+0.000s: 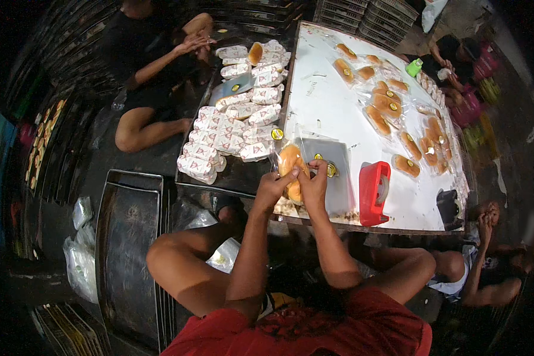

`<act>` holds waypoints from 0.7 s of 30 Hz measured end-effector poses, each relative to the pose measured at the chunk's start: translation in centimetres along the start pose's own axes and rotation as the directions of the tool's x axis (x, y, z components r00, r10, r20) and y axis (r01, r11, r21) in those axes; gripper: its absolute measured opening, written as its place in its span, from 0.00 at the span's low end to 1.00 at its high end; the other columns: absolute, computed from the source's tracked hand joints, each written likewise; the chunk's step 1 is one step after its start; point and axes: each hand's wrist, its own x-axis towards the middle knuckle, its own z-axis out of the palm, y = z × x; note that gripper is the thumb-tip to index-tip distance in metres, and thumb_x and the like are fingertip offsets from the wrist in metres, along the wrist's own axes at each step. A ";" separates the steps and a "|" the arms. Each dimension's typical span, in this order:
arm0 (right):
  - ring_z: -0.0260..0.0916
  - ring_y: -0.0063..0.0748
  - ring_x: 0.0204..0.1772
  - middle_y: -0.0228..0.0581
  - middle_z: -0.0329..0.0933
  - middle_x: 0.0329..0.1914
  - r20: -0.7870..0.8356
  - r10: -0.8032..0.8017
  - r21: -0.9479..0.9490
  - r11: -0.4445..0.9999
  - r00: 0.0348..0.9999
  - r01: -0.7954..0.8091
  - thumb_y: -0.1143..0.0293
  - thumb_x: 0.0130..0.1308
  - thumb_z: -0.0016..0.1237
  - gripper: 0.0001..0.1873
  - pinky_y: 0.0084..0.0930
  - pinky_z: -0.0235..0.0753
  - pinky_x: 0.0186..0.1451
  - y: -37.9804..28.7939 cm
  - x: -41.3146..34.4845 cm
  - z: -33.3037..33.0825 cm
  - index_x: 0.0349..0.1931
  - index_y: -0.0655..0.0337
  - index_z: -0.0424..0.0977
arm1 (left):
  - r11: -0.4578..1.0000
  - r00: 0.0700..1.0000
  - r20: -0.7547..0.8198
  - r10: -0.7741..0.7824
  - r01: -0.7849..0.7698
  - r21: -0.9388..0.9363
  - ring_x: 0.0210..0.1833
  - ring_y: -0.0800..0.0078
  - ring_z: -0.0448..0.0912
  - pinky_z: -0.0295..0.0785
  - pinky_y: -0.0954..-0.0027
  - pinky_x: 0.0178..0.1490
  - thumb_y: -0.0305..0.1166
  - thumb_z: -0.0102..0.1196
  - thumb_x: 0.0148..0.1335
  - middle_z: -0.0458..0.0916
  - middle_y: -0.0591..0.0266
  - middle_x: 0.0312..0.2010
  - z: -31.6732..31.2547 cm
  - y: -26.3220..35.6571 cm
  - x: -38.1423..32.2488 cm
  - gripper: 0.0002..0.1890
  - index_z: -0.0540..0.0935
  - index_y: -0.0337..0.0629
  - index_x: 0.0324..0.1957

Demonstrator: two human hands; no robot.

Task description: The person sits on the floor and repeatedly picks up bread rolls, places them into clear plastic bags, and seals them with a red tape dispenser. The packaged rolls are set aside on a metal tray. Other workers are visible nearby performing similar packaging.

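Observation:
A long golden bread roll (290, 156) sits partly in a clear plastic bag, upright in front of me at the table's near left corner. My left hand (270, 189) grips its left side, thumb across the front. My right hand (313, 180) pinches at the right side of the roll and its bag, fingers bent. Just right of it lies a flat stack of clear plastic bags (341, 191) with round yellow labels. Beside the stack stands a red tape dispenser (368, 196) with a roll of tape.
Wrapped rolls in printed paper (229, 133) fill a black tray (244, 178) at left. Bagged rolls (385, 107) lie across the white table (313, 107). A black dispenser (448, 207) and green bottle (414, 67) stand at right. Dark baking trays (131, 249) lean at left. Co-workers sit around.

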 end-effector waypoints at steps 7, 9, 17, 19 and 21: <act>0.69 0.45 0.59 0.49 0.67 0.62 0.637 -0.150 -0.006 0.980 0.756 0.200 0.73 0.56 0.61 0.42 0.36 0.68 0.65 -3.0 -1.0 -3.1 0.71 0.56 0.54 | 0.784 0.998 0.062 -0.015 0.050 -0.619 0.42 0.61 0.83 0.81 0.60 0.46 0.42 0.53 0.69 0.80 0.55 0.43 -2.6 0.8 1.8 0.19 0.75 0.36 0.52; 0.68 0.50 0.62 0.51 0.66 0.65 0.531 -0.163 -0.178 0.938 0.832 0.297 0.73 0.55 0.61 0.45 0.39 0.67 0.67 -4.0 -0.5 -3.4 0.73 0.55 0.52 | 0.852 0.996 -0.067 -0.062 0.017 -0.523 0.44 0.61 0.83 0.81 0.59 0.47 0.45 0.55 0.68 0.80 0.54 0.45 -1.0 -0.4 1.9 0.23 0.74 0.34 0.54; 0.80 0.31 0.45 0.40 0.82 0.46 0.334 -0.103 0.047 0.995 0.937 0.093 0.66 0.72 0.46 0.22 0.25 0.81 0.41 -0.9 8.3 -9.4 0.65 0.59 0.68 | 0.904 0.939 -0.103 0.329 -0.281 0.322 0.53 0.55 0.78 0.72 0.51 0.53 0.48 0.64 0.59 0.80 0.49 0.50 5.4 -4.5 1.8 0.34 0.72 0.39 0.63; 0.79 0.32 0.48 0.43 0.78 0.53 0.128 0.267 0.462 0.836 0.955 -0.296 0.63 0.74 0.44 0.24 0.26 0.81 0.39 0.7 9.4 -10.9 0.67 0.58 0.65 | 0.381 0.816 -0.175 0.551 -0.060 0.922 0.56 0.55 0.73 0.65 0.46 0.55 0.42 0.67 0.55 0.79 0.51 0.49 5.3 -4.8 1.7 0.24 0.81 0.41 0.51; 0.77 0.37 0.51 0.50 0.71 0.60 -0.106 0.161 0.407 0.907 0.981 -0.105 0.60 0.72 0.47 0.29 0.27 0.82 0.39 2.6 9.0 -10.6 0.70 0.57 0.59 | 0.362 0.909 -0.129 0.397 -0.026 0.932 0.56 0.56 0.71 0.63 0.45 0.53 0.39 0.67 0.54 0.78 0.54 0.49 4.9 -5.0 1.7 0.17 0.84 0.42 0.43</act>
